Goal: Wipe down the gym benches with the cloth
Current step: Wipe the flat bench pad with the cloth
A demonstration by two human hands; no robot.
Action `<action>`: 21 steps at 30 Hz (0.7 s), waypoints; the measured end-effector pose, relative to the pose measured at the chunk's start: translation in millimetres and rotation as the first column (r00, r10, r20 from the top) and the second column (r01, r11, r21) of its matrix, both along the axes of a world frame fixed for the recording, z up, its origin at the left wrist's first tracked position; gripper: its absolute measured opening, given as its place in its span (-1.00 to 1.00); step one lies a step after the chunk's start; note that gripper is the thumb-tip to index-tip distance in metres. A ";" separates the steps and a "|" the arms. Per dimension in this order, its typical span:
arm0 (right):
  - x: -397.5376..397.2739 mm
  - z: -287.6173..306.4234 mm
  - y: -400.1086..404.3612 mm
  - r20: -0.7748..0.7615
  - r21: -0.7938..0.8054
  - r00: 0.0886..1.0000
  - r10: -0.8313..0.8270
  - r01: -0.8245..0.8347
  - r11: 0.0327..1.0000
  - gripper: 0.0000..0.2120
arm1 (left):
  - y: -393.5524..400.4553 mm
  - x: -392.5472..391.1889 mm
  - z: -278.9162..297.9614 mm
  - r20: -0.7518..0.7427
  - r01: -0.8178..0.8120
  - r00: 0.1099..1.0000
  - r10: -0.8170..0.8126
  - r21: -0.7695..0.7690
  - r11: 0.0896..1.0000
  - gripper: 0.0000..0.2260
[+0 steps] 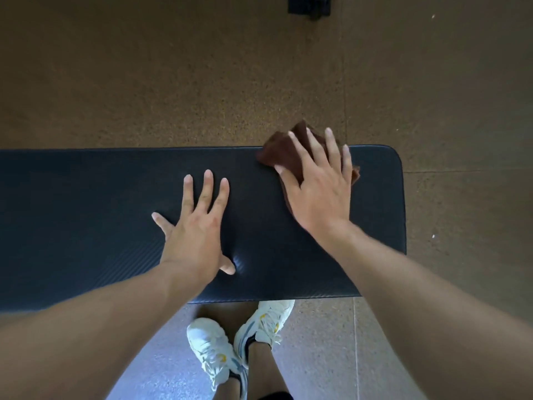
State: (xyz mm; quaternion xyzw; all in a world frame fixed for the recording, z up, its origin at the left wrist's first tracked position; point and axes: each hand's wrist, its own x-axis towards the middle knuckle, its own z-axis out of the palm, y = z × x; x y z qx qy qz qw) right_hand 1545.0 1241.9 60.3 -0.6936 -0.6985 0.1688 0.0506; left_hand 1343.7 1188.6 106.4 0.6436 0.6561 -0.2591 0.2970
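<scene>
both forearms over the bench (86,197), left hand (196,226) fingers splayed flat, right hand (317,183) fingers straight, seemingly pressing the cloth (281,153)

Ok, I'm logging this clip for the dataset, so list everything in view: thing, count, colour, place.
bench: one, black, across the middle
cloth: one, brown, far right end of bench, overhanging its far edge
floor: brown speckled beyond the bench, greyer near the feet
dark object: one, black, top edge, unclear what
shoes: two, white, below bench
left hand: flat on bench
right hand: flat on cloth
</scene>
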 end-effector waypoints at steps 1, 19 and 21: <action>2.0 -0.1 -23.9 -0.022 0.041 1.000 -0.002 0.003 0.999 -0.45 | -0.1 -0.2 0.4 0.005 -0.004 1.000 0.004 0.007 1.000 0.41; -97.6 7.7 -38.6 -0.029 -0.083 0.940 -0.340 0.337 0.938 -0.38 | -153.8 -101.3 1.7 0.511 -0.484 0.815 0.275 0.337 0.807 -0.18; -137.5 7.5 -62.3 -0.047 -0.033 0.999 0.022 -0.024 0.999 -0.41 | -167.7 -115.9 1.1 0.506 -0.526 0.800 0.323 0.331 0.784 -0.27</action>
